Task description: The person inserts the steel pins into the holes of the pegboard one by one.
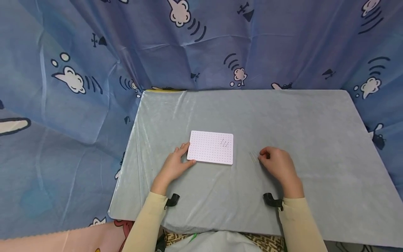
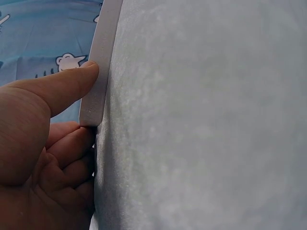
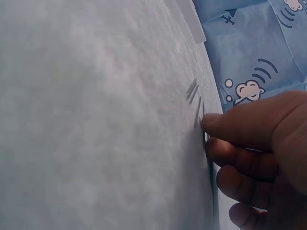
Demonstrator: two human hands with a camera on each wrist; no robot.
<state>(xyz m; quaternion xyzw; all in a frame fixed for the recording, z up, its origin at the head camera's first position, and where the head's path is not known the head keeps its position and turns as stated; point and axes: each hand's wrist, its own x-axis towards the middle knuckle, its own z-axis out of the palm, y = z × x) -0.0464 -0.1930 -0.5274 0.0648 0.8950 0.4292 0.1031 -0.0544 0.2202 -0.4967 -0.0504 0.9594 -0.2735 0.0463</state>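
A white perforated board (image 1: 204,150) lies flat on the cloth, with several thin metal pins (image 1: 224,143) at its upper right. My left hand (image 1: 174,165) holds the board's near left corner, thumb on the near edge and fingers at the left side. In the left wrist view the thumb (image 2: 79,84) presses the board's side wall (image 2: 98,91) while the other fingers curl below. To the right of the board, my right hand (image 1: 278,164) pinches a thin metal pin (image 3: 204,108) between thumb and forefinger, low over the cloth. Beside its fingertips lie several loose pins (image 1: 253,157).
A pale grey cloth (image 1: 315,133) covers the table. Blue patterned curtains (image 1: 214,59) hang along the back and sides. Dark wrist mounts (image 1: 272,200) stick out from both sleeves. Cables (image 1: 362,247) show at the lower right, beyond the table's front edge.
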